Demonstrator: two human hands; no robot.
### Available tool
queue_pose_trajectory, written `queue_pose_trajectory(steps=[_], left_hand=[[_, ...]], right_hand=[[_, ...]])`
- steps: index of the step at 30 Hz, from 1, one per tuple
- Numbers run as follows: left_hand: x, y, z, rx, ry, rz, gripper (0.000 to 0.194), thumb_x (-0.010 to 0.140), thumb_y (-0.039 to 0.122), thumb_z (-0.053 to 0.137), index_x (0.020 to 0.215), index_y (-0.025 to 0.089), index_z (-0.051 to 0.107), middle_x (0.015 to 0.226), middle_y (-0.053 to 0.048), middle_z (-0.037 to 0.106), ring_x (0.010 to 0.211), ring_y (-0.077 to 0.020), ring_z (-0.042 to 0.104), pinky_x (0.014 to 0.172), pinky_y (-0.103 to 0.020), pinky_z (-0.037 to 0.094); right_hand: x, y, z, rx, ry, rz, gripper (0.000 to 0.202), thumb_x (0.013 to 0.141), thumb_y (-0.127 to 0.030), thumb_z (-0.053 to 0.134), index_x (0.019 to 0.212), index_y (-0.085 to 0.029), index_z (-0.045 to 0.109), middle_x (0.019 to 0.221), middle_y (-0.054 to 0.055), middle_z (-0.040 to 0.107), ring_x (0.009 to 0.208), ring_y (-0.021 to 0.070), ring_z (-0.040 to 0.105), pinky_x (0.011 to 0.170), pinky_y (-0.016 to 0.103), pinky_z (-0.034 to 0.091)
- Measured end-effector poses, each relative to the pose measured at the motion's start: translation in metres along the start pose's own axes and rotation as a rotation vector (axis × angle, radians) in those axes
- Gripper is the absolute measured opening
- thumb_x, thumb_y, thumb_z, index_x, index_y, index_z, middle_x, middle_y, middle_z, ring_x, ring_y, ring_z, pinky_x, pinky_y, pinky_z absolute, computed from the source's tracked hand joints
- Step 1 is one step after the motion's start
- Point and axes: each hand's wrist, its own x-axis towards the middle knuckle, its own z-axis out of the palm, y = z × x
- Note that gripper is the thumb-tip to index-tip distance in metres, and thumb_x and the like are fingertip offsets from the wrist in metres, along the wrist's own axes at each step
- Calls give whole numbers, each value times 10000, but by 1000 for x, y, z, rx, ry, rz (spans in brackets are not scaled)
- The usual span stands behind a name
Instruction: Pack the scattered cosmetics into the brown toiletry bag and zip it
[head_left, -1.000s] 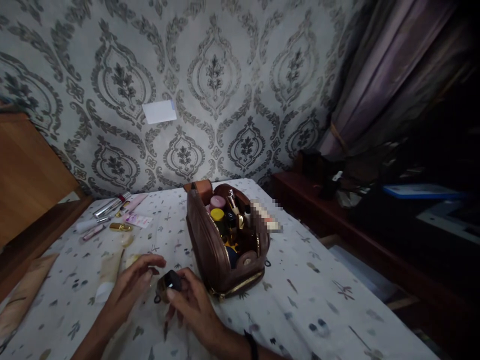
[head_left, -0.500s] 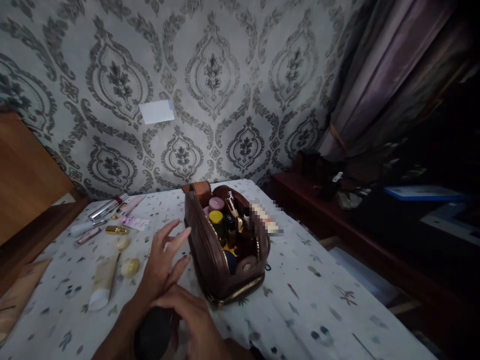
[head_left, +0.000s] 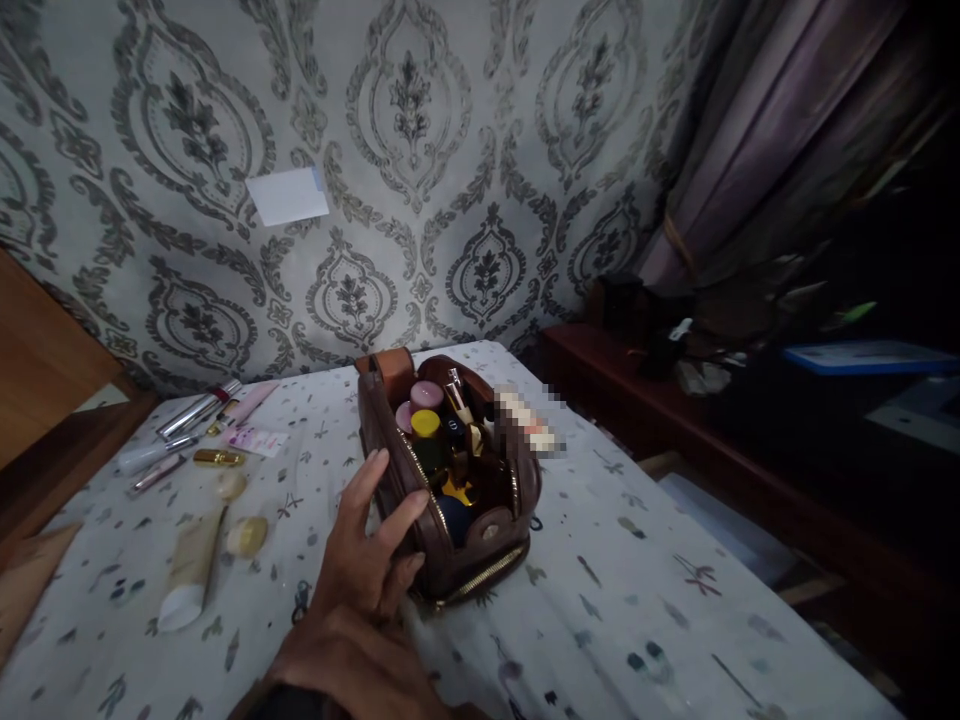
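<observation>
A brown leather bag [head_left: 405, 470] stands unzipped on the patterned white cloth. Inside it are a jar with a yellow lid [head_left: 426, 425], a pink-lidded jar [head_left: 426, 395], a dark blue round item [head_left: 453, 518] and several small bottles. My left hand [head_left: 367, 540] is at the bag's near left side, fingers spread, with nothing in them. Low in the view my right hand [head_left: 367, 655] lies across the left wrist; its fingers are largely hidden. A dark round object [head_left: 289, 703] shows at the bottom edge, partly covered.
Left of the bag lie a cream tube [head_left: 191, 565], two small yellowish jars [head_left: 246, 537], a gold tube [head_left: 219, 457] and several slim cosmetics. A wooden panel [head_left: 52, 360] is at far left. A dark red shelf [head_left: 600, 365] stands at right.
My left hand has moved right, up to the bag's side. The right hand has shifted down over the left wrist, and the dark round object is lower and more covered. The view has shifted slightly.
</observation>
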Motion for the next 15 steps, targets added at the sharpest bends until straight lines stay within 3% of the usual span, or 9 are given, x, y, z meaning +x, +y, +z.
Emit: queue_pose_trajectory(steps=[5,9,15], left_hand=[[-2,1,3,-23,16,-35,479,1013,363,409,1491,342,385,1644,-70,180,1476,-324,289,1128,-531,383],[-4,-1,2,-27,2,-30,492,1005,354,430,1494,338,375,1652,-74,165,1463,-335,309,1118,-542,396],[-3,2,0,-3,-26,-58,490,994,354,469,1477,339,393,1655,-86,166,1465,-349,309,1118,-550,397]], right_hand=[[1,-5,-3,23,12,-2,312,921,-445,640,1158,-242,657,1107,59,684,987,207,667,826,393,580],[3,-4,-2,36,9,-7,275,1000,-373,539,1169,-179,635,1173,81,655,990,191,657,856,396,571],[8,-9,-6,-3,-21,-41,295,970,-385,590,1192,-195,627,1206,89,646,1013,206,647,863,414,573]])
